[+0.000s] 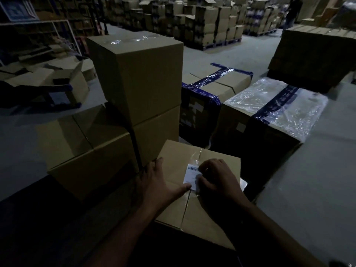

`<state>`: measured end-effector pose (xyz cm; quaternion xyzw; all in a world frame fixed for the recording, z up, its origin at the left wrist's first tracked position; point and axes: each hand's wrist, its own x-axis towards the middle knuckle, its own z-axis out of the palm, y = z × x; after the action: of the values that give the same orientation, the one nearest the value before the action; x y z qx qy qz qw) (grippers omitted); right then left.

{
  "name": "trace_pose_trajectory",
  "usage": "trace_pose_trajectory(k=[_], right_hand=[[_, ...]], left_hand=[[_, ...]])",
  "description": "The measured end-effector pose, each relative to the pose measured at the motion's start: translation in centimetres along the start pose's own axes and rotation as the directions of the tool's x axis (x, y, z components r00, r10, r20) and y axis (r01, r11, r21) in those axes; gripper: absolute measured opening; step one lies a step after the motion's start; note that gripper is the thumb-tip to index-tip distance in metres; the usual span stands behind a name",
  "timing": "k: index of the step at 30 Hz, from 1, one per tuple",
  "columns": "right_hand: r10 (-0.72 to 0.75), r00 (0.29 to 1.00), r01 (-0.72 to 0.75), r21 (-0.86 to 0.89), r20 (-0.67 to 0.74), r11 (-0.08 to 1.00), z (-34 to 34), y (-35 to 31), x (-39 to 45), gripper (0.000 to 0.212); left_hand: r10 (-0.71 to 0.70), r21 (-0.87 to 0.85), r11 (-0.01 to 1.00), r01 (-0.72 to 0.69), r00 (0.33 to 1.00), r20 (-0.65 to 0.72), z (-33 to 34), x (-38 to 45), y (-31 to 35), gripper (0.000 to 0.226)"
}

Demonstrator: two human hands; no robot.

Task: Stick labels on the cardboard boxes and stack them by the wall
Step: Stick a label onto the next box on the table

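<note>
Our right hand (pixel 215 176) rests with curled fingers on a white barcode label (pixel 191 177), pressing it to the top of a taped cardboard box (pixel 210 214) in a dim warehouse; whether the fingertips pinch the label's right edge or only press it, we cannot tell. Our left hand (pixel 156 182) lies flat and open on the same top, fingers spread toward the left edge, thumb tip touching the label's lower left corner. The label sits near the middle of the top, across the clear-taped centre seam, its long axis running away from us, between the two hands and directly under the right one. We judge that smoothing it down falls to the right hand, with the left steadying the box. Just beyond the left edge stands a stack of plain cardboard boxes (pixel 138 74); farther right sit a blue-taped carton (pixel 215 87) and a plastic-wrapped carton (pixel 269 105). Palletised boxes (pixel 204 22) fill the far floor.
</note>
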<state>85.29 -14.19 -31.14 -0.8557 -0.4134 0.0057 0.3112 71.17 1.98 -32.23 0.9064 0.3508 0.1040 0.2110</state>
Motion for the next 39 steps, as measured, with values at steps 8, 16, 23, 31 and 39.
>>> trace_pose_trajectory(k=[8, 16, 23, 31, 39], right_hand=[[0.031, 0.999, -0.032, 0.032, 0.010, 0.999, 0.3, 0.3, 0.4, 0.023], [-0.020, 0.991, 0.008, 0.093, 0.131, 0.996, 0.3, 1.1, 1.7, 0.025], [-0.090, 0.988, 0.075, 0.115, 0.124, 0.990, 0.6, 0.7, 2.2, 0.024], [-0.125, 0.971, 0.084, 0.202, 0.205, 0.976, -0.1, 0.1, 3.0, 0.017], [-0.105, 0.968, 0.056, 0.214, 0.227, 0.975, -0.5, -0.2, 3.2, 0.024]], left_hand=[[0.017, 0.002, 1.000, -0.017, 1.000, -0.020, 0.0, -0.1, -0.2, 0.128], [0.024, 0.004, 1.000, -0.024, 1.000, -0.007, -0.1, 0.0, -0.3, 0.127], [0.004, -0.031, 1.000, -0.003, 1.000, 0.015, -0.3, -0.1, 0.0, 0.124], [-0.002, -0.038, 0.999, 0.003, 1.000, 0.031, -0.3, -0.2, 0.0, 0.126], [-0.016, -0.037, 0.999, 0.017, 0.999, 0.029, -0.1, -0.1, 0.0, 0.126]])
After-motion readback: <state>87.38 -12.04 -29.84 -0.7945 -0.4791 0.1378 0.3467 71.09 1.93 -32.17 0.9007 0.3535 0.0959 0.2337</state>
